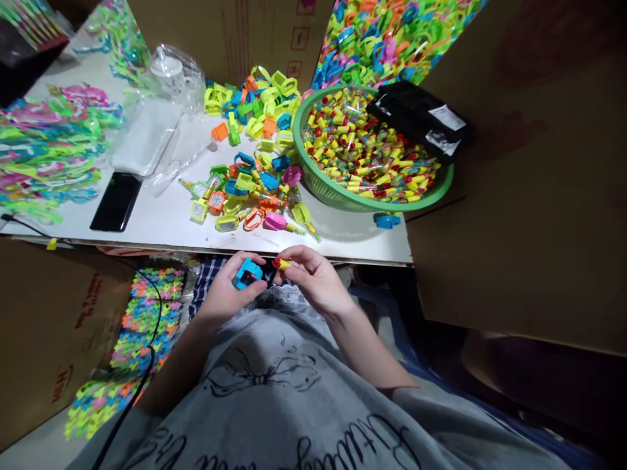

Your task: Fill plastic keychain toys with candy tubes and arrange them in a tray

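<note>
Just below the table's front edge, my left hand is closed around a blue plastic toy watch. Close to its right, my right hand pinches a small yellow tube with a red end between thumb and fingers. A narrow gap separates the two pieces. On the table beyond my hands lies a loose pile of colourful toy watches, some with a tube attached. A green basket behind my right hand is full of small yellow and red tubes.
A black phone and clear plastic bags lie on the left of the table. A black packet rests on the basket. Cardboard boxes stand right and behind. A black cable hangs at left near packed colourful pieces.
</note>
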{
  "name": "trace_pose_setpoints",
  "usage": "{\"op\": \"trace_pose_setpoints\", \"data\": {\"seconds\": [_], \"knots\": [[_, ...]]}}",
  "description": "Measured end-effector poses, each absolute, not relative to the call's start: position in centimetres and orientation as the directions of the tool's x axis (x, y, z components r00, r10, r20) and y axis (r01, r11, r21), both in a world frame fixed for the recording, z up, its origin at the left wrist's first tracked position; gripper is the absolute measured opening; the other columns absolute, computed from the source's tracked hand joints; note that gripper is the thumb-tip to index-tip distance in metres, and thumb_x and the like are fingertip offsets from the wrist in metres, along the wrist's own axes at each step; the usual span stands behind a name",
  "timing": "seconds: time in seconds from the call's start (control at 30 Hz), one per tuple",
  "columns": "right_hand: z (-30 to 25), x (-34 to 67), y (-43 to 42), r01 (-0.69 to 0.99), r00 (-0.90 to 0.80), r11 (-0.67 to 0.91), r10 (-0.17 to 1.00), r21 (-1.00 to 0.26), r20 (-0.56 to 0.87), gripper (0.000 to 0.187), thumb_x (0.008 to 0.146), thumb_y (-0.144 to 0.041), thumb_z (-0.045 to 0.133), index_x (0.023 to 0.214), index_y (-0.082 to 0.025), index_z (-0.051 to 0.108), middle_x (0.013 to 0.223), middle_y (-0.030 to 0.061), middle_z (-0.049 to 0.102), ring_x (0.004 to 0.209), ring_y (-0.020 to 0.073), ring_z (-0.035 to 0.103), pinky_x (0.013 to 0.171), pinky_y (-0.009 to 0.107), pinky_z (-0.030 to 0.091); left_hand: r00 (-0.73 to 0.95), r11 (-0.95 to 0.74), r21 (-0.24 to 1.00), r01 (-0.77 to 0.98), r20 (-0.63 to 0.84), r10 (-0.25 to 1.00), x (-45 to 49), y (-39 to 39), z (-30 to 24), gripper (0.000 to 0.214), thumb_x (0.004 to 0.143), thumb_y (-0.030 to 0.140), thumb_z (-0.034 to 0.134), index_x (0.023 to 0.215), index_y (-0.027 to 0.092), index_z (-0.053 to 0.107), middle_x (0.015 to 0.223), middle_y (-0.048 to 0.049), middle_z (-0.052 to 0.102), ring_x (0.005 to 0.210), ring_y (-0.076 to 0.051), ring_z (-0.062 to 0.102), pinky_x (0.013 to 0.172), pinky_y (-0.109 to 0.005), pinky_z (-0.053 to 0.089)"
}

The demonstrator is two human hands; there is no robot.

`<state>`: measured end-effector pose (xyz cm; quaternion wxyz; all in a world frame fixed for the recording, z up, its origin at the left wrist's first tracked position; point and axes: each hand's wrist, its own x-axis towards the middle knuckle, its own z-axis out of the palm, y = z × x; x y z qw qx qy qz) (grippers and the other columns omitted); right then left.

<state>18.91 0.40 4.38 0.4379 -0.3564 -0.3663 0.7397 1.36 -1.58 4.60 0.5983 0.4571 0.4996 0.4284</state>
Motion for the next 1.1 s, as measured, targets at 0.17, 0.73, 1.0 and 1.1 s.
{"op": "trace_pose_setpoints", "data": {"seconds": [0.17,0.73,1.0,1.1], "knots": [[5.3,19.6,0.5,-0.125,-0.35,-0.062,0.937,-0.99,-0.014,0.012,0.077,-0.028,0.069,0.088,-0.026,0.072,0.091,0.0019,0.068,0.086,0.015,0.062,0.083,0.032,0.047,0.165,0.215,0.971,-0.103,-0.197,0.967,0.8,-1.6,4.3,0.036,0.062,0.036,0.08,0.089,0.017,0.065,0.078,-0.0028,0.063,0.06,-0.012,0.054,0.052,-0.021,0.041],[5.3,19.7,0.4,-0.022,-0.53,0.08,0.844,-0.997,0.08,0.021,0.083,-0.031,0.065,0.1,-0.02,0.059,0.098,0.003,0.062,0.089,0.0131,0.058,0.079,0.026,0.047,0.283,0.526,0.85,-0.042,-0.495,0.822,1.3,-1.8,6.0,0.054,0.06,0.042,0.077,0.1,0.014,0.057,0.059,0.0051,0.053,0.044,-0.006,0.04,0.042,-0.02,0.028],[5.3,20.2,0.6,0.061,-0.542,0.128,0.837,-0.99,0.075,0.022,0.086,-0.035,0.059,0.1,-0.019,0.062,0.098,0.0051,0.066,0.088,0.0146,0.061,0.078,0.029,0.047,0.295,0.496,0.868,-0.017,-0.47,0.832,1.4,-1.8,6.2,0.049,0.062,0.04,0.075,0.099,0.014,0.057,0.061,0.0042,0.055,0.044,-0.005,0.041,0.043,-0.021,0.029],[5.6,20.4,0.7,0.088,-0.55,0.146,0.832,-0.985,0.074,0.02,0.087,-0.033,0.058,0.1,-0.019,0.063,0.098,0.0048,0.067,0.087,0.0143,0.061,0.078,0.028,0.047,0.308,0.492,0.87,-0.018,-0.464,0.831,1.4,-1.8,5.9,0.049,0.062,0.042,0.075,0.1,0.015,0.058,0.06,0.0044,0.054,0.043,-0.005,0.04,0.043,-0.021,0.029]]}}
